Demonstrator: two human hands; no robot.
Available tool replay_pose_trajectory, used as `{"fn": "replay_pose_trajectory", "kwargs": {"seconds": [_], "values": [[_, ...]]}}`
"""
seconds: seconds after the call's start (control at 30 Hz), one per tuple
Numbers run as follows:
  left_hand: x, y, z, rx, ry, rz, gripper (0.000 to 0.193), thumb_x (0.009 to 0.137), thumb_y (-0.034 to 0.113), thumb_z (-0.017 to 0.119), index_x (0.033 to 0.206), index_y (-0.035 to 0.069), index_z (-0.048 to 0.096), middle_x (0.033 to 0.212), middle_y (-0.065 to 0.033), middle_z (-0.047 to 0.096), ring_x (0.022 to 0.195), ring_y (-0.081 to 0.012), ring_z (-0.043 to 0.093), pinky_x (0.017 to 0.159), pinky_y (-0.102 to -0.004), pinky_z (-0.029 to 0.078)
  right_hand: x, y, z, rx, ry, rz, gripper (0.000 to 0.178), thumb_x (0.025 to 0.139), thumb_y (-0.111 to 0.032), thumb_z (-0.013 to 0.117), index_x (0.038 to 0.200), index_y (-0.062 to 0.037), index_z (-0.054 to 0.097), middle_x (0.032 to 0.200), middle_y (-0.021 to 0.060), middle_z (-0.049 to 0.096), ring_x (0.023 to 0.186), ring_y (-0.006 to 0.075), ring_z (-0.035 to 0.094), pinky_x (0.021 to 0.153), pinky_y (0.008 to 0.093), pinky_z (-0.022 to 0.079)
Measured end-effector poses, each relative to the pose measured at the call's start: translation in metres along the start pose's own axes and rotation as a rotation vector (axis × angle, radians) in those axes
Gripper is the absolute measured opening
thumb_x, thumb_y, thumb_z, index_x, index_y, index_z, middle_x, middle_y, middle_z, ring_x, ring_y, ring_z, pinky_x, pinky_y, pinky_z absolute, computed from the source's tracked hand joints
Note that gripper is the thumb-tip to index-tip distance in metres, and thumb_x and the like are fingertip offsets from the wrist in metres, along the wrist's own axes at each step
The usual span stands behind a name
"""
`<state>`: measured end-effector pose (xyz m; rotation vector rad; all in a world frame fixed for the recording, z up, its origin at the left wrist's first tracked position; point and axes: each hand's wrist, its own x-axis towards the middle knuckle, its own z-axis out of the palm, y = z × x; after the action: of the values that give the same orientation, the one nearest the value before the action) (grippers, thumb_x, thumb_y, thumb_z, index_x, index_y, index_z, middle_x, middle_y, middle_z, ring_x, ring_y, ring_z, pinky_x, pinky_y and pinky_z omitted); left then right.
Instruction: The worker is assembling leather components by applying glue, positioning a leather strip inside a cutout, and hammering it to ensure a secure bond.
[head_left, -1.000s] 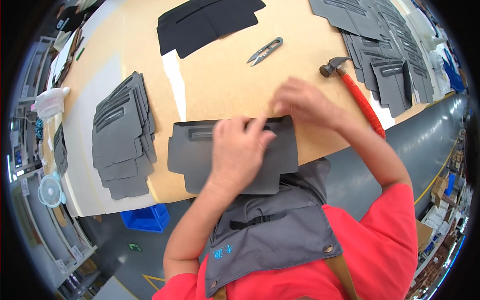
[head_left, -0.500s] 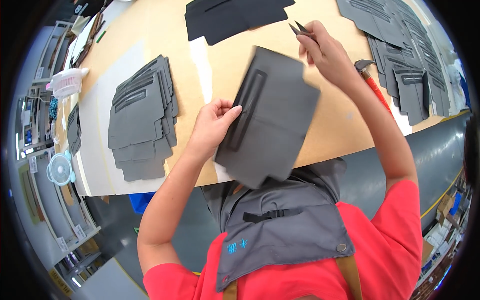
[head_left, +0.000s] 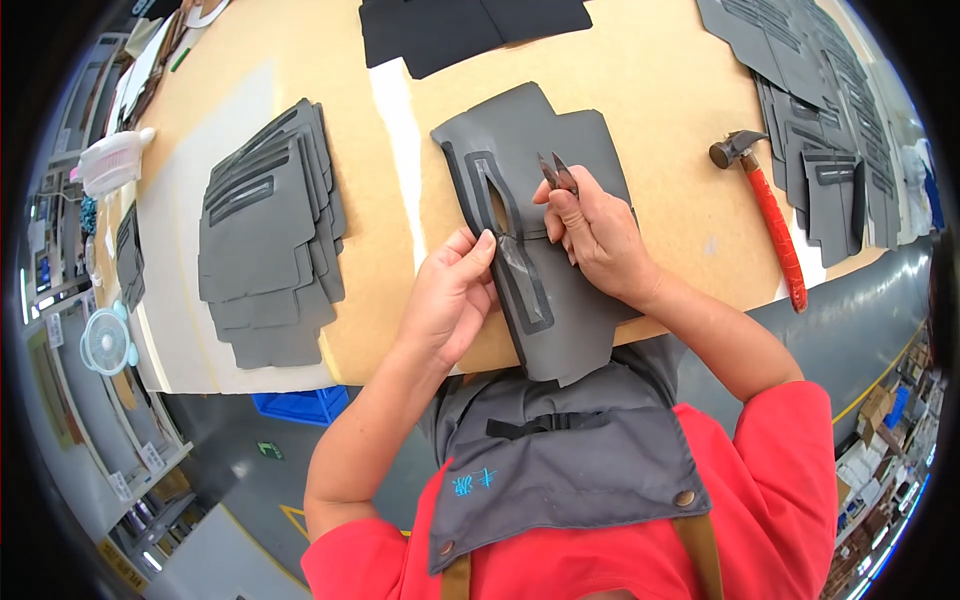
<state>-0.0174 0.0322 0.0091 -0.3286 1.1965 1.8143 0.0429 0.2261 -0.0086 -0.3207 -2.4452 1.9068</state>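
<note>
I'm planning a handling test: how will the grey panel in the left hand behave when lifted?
The grey panel is probably light, since it looks thin. It likely flexes easily: its slit gapes by the left hand.

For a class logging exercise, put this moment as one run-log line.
left hand: holds grey panel | right hand: holds snips, tips apart | slit: partly open | hammer: on table

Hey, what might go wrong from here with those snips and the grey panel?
The snips in the right hand have bare pointed blades, so a slip might nick the left hand, whose thumb is beside the slot. A stray point could also scratch the grey panel. The hammer might get knocked off, as its handle reaches the edge of the table.
</note>
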Motion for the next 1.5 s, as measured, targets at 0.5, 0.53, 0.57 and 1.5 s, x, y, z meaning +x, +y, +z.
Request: {"fn": "replay_pose_trajectory", "kwargs": {"seconds": [0.5,0.53,0.57,1.5], "values": [[-0.009,0.009,-0.003,0.11,-0.014,-0.002,0.015,0.111,0.026,0.051,0.112,0.011,0.05,0.093,-0.0038,0.063,0.083,-0.0168,0.073,0.071,-0.0337,0.064,-0.014,-0.015,-0.023,-0.47,0.052,-0.321,0.047,0.095,-0.021,0.071,0.141,-0.0221,0.063,0.081,0.0045,0.057,0.071,0.0204,0.057,0.062,0.0325,0.05],[-0.012,0.009,-0.001,0.14,0.032,0.006,0.016,0.111,0.027,0.051,0.113,0.011,0.05,0.094,-0.0042,0.063,0.084,-0.0172,0.073,0.071,-0.0334,0.065,-0.017,-0.012,-0.026,-0.496,0.048,-0.401,0.048,0.092,-0.02,0.075,0.139,-0.0196,0.065,0.084,0.0049,0.059,0.07,0.0202,0.056,0.062,0.0318,0.049],[-0.013,0.008,0.002,0.17,0.069,0.014,0.017,0.111,0.027,0.051,0.113,0.011,0.049,0.095,-0.0046,0.063,0.085,-0.0177,0.074,0.07,-0.033,0.065,-0.019,-0.012,-0.03,-0.529,0.049,-0.479,0.048,0.089,-0.019,0.078,0.136,-0.017,0.068,0.087,0.0054,0.061,0.07,0.02,0.055,0.062,0.031,0.048],[-0.02,-0.003,0.007,0.272,0.067,0.084,0.021,0.111,0.03,0.048,0.118,0.009,0.049,0.105,-0.0074,0.064,0.086,-0.0155,0.073,0.068,-0.0308,0.065,-0.023,-0.026,-0.014,-0.841,0.049,-0.646,0.039,0.073,-0.014,0.084,0.11,-0.01,0.073,0.087,-0.0008,0.062,0.072,0.0173,0.056,0.058,0.0297,0.048]]}}
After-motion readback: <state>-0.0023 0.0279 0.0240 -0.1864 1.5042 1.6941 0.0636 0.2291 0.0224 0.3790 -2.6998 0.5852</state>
